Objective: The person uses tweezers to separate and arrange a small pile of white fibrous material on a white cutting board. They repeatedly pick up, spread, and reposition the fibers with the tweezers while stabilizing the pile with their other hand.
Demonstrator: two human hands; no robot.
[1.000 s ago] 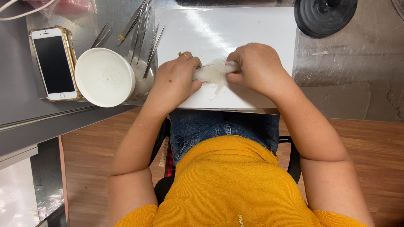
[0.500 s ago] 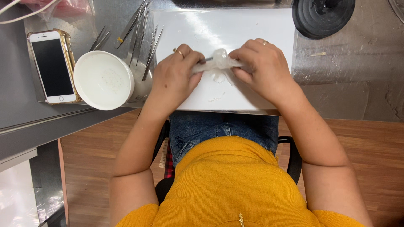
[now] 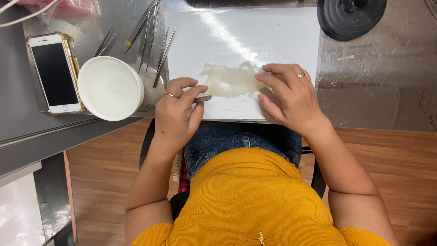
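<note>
Two hands work over a white sheet (image 3: 273,32) on the metal tabletop (image 3: 378,91). At far left lies a phone (image 3: 54,73), face up, and just beside it a white bowl (image 3: 109,87) with a few pale bits inside. Several tweezers (image 3: 150,36) lie fanned out behind the bowl, between it and the sheet.

The left hand (image 3: 177,114) has its grip pinched narrow on a thin metal tool (image 3: 202,98), likely tweezers, whose tip points at the pale, translucent wad (image 3: 230,81). A second ago both hands held that wad up between them; now it lies spread flat near the sheet's middle. The right hand (image 3: 291,98) rests on the wad's right edge with its grip loose and its fingers (image 3: 273,69) splayed, pinning it down rather than clutching it. So the wad looks laid out for picking over with the tool.

A black round base (image 3: 350,16) stands at the far right corner, well apart. Nothing lies between the tool and the wad.
</note>
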